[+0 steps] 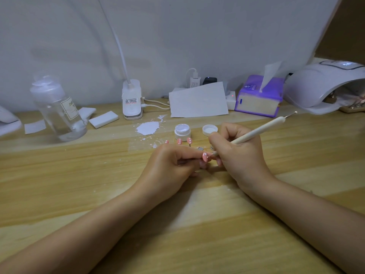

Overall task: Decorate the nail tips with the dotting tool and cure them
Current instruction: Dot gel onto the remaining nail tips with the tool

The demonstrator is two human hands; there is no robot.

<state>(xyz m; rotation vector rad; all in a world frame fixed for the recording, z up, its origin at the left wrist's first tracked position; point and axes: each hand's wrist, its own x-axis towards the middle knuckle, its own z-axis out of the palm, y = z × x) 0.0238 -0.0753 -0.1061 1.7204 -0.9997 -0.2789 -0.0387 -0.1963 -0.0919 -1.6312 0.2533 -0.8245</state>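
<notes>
**A:** Centre of the frame now: the left hand (173,165) is pinching a small stick between thumb and fingers, and a pink nail tip (205,156) is sitting on its end, already carrying a white dot near the top.

**B:** And the right hand (237,153) is coming in from the right, fingers curled tight round the dotting tool (256,131) like a pen. The cream handle is slanting up toward the upper right, and its fine working point is touching, or all but touching, that nail tip.

**A:** Both forearms are lying across the wooden table (79,184), running in from the bottom corners.

**B:** Just above the hands, a little open jar of white gel (182,131) is standing, with its lid (210,129) lying beside it on the right. In front of the jar, more pink nail tips (184,141) are standing in a row, white dots showing on two of them.

**A:** Left of the jar, a white splatter (148,127) is spreading over the table.

**B:** Far right edge, upper half: the curing lamp (324,84) is sitting there, white, mouth facing left, something resting inside that is too small to make out.

**A:** A purple tissue box (258,95) is sitting just left of it, then a white sheet of paper (197,100) leaning against the back wall.

**B:** And over on the left, a clear pump bottle (57,107) is standing, with white pads (103,119) lying beside it.
</notes>
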